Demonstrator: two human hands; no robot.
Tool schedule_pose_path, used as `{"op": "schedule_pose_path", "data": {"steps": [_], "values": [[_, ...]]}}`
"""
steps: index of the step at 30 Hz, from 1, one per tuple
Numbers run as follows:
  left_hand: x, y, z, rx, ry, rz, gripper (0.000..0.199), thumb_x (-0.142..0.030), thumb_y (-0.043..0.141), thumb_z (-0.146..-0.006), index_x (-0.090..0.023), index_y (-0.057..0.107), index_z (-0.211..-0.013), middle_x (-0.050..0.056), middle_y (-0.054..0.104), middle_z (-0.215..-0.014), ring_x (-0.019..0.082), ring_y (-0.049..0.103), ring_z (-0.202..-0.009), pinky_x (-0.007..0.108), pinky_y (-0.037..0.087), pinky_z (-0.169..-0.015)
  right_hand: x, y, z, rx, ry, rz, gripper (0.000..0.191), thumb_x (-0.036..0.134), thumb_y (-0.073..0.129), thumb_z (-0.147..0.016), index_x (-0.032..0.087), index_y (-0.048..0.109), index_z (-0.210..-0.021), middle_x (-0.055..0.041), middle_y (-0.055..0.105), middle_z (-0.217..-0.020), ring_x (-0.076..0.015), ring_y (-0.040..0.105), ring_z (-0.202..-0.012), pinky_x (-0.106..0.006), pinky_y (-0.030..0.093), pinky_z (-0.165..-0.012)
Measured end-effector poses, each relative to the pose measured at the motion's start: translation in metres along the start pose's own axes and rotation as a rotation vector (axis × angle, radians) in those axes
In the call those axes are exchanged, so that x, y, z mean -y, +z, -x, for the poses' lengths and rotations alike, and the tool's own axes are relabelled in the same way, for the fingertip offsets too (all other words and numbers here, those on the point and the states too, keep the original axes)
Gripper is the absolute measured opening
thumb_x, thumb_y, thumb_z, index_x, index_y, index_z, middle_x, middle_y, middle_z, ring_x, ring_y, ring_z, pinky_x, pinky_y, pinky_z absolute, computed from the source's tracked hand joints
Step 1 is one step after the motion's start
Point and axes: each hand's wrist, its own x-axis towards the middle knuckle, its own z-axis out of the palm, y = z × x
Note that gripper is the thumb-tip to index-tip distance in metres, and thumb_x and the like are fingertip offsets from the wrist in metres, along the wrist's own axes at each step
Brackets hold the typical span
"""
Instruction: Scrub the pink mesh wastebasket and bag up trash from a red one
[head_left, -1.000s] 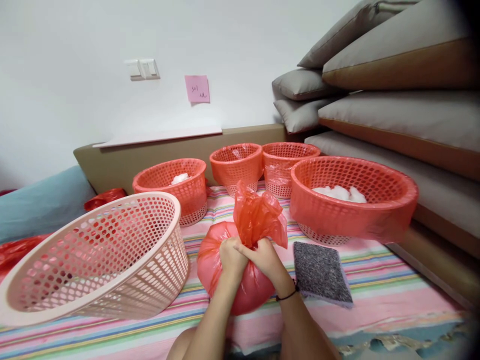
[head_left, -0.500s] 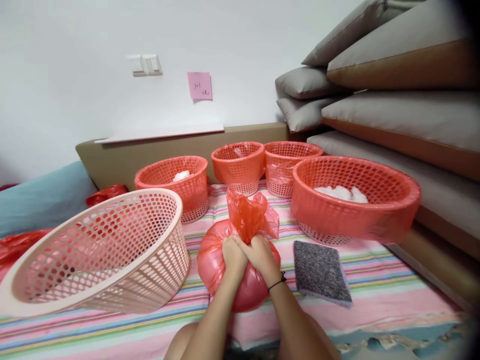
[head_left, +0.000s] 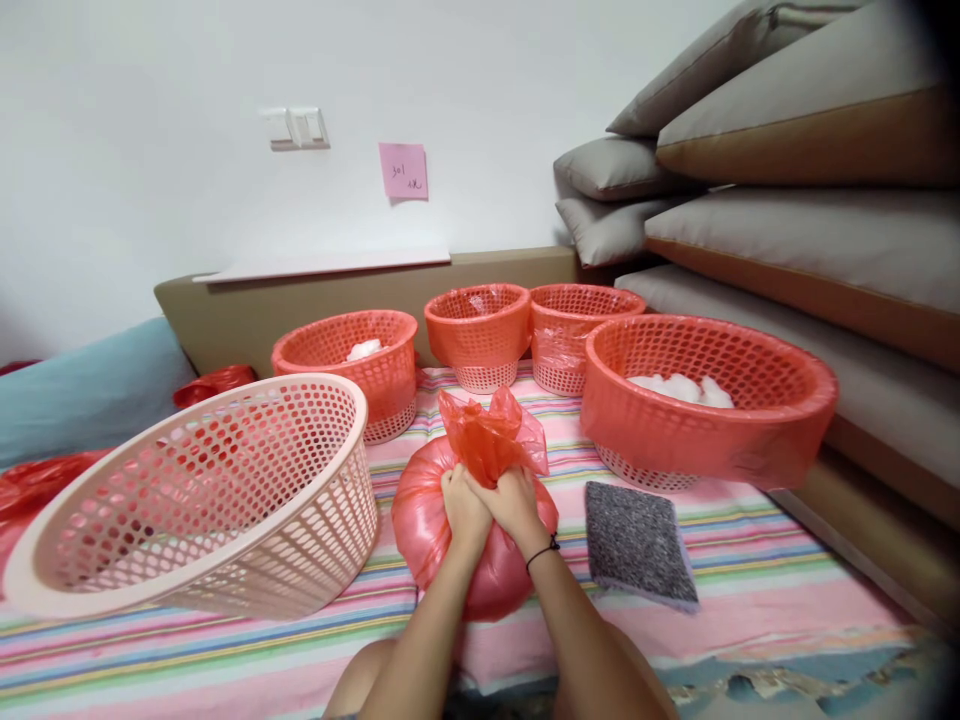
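Observation:
A full, rounded red plastic bag (head_left: 427,510) rests on the striped cloth (head_left: 352,630) right in front of me. Its gathered neck is gripped by my left hand (head_left: 465,508) and my right hand (head_left: 517,500), which press together side by side. Above both fists the loose top of the bag flares upward. A dark band circles my right wrist. What fills the bag cannot be made out. Right of the bag lies a grey cloth square (head_left: 637,543).
An uncovered pale basket (head_left: 330,540) stands at left. Red-lined baskets stand behind: one at left (head_left: 390,385), two at the back (head_left: 480,335) (head_left: 566,340), one at right (head_left: 697,440). White items lie in the left and right ones. Grey cushions (head_left: 810,240) are stacked at right.
The flared top of the bag has shifted slightly left and changed its folds. Both hands keep their hold on the neck. The whole view has moved very slightly.

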Motion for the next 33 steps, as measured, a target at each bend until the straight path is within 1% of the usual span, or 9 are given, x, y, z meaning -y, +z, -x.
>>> {"op": "schedule_pose_path", "data": {"steps": [5, 8, 12, 17, 22, 28, 33], "values": [[0.006, 0.005, 0.002, -0.025, 0.067, -0.011, 0.022, -0.016, 0.047, -0.089, -0.019, 0.068, -0.083, 0.008, 0.071, -0.09, 0.023, 0.062, -0.092, 0.038, 0.04, -0.095, -0.002, 0.003, 0.0, 0.024, -0.007, -0.004, 0.034, 0.047, 0.061, -0.087, 0.019, 0.078, -0.098, -0.0116, 0.078, -0.098, -0.0271, 0.068, -0.101, -0.033, 0.044, -0.092], [0.009, 0.008, 0.002, -0.035, 0.09, -0.011, 0.02, -0.016, 0.049, -0.089, -0.018, 0.068, -0.083, 0.008, 0.071, -0.09, 0.024, 0.061, -0.095, 0.039, 0.039, -0.096, -0.001, 0.003, 0.001, 0.034, -0.009, 0.012, 0.037, 0.048, 0.06, -0.087, 0.019, 0.078, -0.101, -0.0117, 0.077, -0.099, -0.0278, 0.067, -0.104, -0.035, 0.043, -0.094], [0.012, 0.013, 0.001, -0.052, 0.091, -0.007, 0.019, -0.014, 0.05, -0.088, -0.019, 0.068, -0.084, 0.008, 0.071, -0.089, 0.025, 0.062, -0.094, 0.039, 0.04, -0.095, 0.0, 0.004, 0.0, 0.043, 0.009, 0.05, 0.039, 0.05, 0.058, -0.088, 0.02, 0.078, -0.104, -0.0105, 0.077, -0.101, -0.0274, 0.067, -0.106, -0.035, 0.041, -0.097], [0.014, 0.017, 0.001, -0.072, 0.094, 0.011, 0.019, -0.014, 0.051, -0.087, -0.02, 0.068, -0.081, 0.007, 0.071, -0.087, 0.024, 0.063, -0.092, 0.04, 0.041, -0.096, -0.003, 0.008, 0.0, 0.039, 0.015, 0.077, 0.037, 0.05, 0.06, -0.087, 0.021, 0.078, -0.102, -0.0106, 0.077, -0.104, -0.0288, 0.067, -0.105, -0.036, 0.042, -0.095], [0.017, 0.019, 0.002, -0.09, 0.088, 0.037, 0.022, -0.012, 0.049, -0.087, -0.021, 0.068, -0.082, 0.006, 0.072, -0.087, 0.023, 0.064, -0.091, 0.038, 0.041, -0.096, -0.003, 0.008, 0.0, 0.044, 0.008, 0.073, 0.037, 0.051, 0.059, -0.087, 0.021, 0.078, -0.097, -0.0107, 0.077, -0.102, -0.0293, 0.067, -0.102, -0.037, 0.043, -0.093], [0.017, 0.019, 0.003, -0.099, 0.086, 0.053, 0.02, -0.012, 0.05, -0.085, -0.02, 0.067, -0.079, 0.007, 0.072, -0.086, 0.024, 0.064, -0.09, 0.04, 0.042, -0.095, -0.002, 0.008, 0.0, 0.051, 0.004, 0.066, 0.032, 0.046, 0.06, -0.088, 0.021, 0.078, -0.099, -0.009, 0.077, -0.101, -0.0271, 0.067, -0.103, -0.034, 0.043, -0.094], [0.016, 0.018, 0.004, -0.093, 0.086, 0.057, 0.021, -0.012, 0.05, -0.084, -0.021, 0.067, -0.076, 0.007, 0.072, -0.084, 0.025, 0.064, -0.091, 0.04, 0.043, -0.095, -0.003, 0.011, 0.0, 0.047, 0.004, 0.07, 0.03, 0.044, 0.061, -0.087, 0.021, 0.078, -0.097, -0.0094, 0.077, -0.102, -0.0276, 0.067, -0.104, -0.035, 0.042, -0.095]]}}
